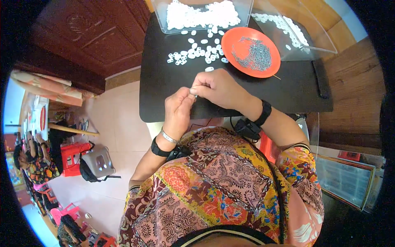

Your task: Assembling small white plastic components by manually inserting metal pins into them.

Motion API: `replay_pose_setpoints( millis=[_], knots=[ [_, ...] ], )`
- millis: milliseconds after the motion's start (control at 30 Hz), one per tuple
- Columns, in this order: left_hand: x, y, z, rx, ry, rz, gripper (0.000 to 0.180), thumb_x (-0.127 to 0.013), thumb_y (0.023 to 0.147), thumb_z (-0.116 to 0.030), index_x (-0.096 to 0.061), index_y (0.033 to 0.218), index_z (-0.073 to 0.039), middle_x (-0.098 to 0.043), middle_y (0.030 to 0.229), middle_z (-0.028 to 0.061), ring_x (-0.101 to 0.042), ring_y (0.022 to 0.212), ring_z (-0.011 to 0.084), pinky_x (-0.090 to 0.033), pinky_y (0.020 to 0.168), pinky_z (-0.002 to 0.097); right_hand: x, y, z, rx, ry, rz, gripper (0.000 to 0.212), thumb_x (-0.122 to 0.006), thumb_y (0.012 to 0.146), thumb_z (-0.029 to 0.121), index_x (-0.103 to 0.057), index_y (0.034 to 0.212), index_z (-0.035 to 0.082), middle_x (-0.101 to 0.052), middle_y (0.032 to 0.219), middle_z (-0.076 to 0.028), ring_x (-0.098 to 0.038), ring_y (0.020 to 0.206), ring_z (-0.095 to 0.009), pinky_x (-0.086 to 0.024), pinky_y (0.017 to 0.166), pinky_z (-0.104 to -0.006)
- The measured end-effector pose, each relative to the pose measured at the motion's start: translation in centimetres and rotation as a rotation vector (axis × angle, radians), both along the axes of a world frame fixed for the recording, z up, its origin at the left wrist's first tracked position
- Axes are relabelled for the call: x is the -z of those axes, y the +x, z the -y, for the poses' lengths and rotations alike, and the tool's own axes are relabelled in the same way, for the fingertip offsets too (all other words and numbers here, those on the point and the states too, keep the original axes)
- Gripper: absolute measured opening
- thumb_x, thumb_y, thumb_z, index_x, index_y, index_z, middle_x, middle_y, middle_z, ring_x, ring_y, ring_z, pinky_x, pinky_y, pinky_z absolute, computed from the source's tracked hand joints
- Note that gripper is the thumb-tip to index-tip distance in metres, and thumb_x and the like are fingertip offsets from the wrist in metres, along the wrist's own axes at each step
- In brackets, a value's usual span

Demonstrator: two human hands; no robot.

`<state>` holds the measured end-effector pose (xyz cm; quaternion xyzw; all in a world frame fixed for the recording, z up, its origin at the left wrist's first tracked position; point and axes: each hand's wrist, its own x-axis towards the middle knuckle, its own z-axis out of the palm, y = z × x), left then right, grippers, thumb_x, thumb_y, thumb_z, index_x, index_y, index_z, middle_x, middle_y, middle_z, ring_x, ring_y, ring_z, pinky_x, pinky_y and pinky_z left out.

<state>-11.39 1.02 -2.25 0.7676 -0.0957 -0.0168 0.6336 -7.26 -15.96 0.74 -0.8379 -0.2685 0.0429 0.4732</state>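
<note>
My left hand and my right hand meet above the near edge of the black table. Both are closed, fingertips pinched together around a small piece that is mostly hidden; only a pale speck shows between them. Just beyond the hands lie loose small white oval plastic pieces, some with holes. To the right of them an orange-red plate carries a heap of small grey metal screws or pins.
A clear bin full of white pieces stands at the table's far edge. Another clear container, with more white pieces, is at the far right. A thin stick pokes out beside the plate. Stools and other people are on the left.
</note>
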Motion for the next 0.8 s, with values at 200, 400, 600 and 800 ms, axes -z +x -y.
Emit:
replay_pose_setpoints(
  millis=[200, 400, 600, 800],
  knots=[
    [0.0, 0.7, -0.8, 0.0, 0.034, 0.028, 0.017, -0.049, 0.086, -0.01, -0.051, 0.073, 0.001, -0.046, 0.057, 0.0022, -0.042, 0.053, 0.0087, -0.034, 0.049, 0.0255, 0.3, 0.1, -0.3, -0.047, 0.106, -0.199, 0.02, -0.063, 0.084, 0.019, -0.064, 0.088, 0.0, -0.065, 0.076, -0.004, -0.055, 0.067, -0.006, -0.045, 0.062, -0.0248],
    [0.0, 1.1, -2.3, -0.093, -0.238, -0.233, 0.02, -0.049, 0.089, -0.014, -0.054, 0.072, -0.005, -0.046, 0.059, -0.005, -0.04, 0.051, 0.003, -0.032, 0.047, 0.0186, -0.9, 2.9, -0.5, 0.007, -0.008, -0.001, 0.023, -0.057, 0.087, 0.02, -0.065, 0.1, 0.003, -0.067, 0.085, -0.008, -0.062, 0.08, -0.016, -0.048, 0.073, -0.0275],
    [-0.1, 1.0, -3.2, -0.089, -0.337, -0.248, 0.02, -0.05, 0.09, -0.014, -0.056, 0.073, -0.006, -0.048, 0.059, -0.0046, -0.04, 0.05, 0.0027, -0.029, 0.046, 0.0175, 0.4, 8.3, -1.9, 0.121, -0.345, 0.385, 0.016, -0.057, 0.083, 0.016, -0.067, 0.091, 0.007, -0.066, 0.088, -0.012, -0.062, 0.085, -0.03, -0.049, 0.074, -0.0367],
    [0.7, 0.9, -3.6, -0.077, -0.393, -0.225, 0.019, -0.05, 0.09, -0.013, -0.056, 0.074, -0.005, -0.049, 0.058, -0.0041, -0.04, 0.05, 0.0026, -0.029, 0.046, 0.0175, 0.3, 11.8, -1.8, 0.346, -0.634, 0.414, 0.019, -0.053, 0.078, 0.012, -0.07, 0.085, 0.011, -0.066, 0.084, -0.015, -0.064, 0.081, -0.032, -0.049, 0.07, -0.0424]
  ],
)
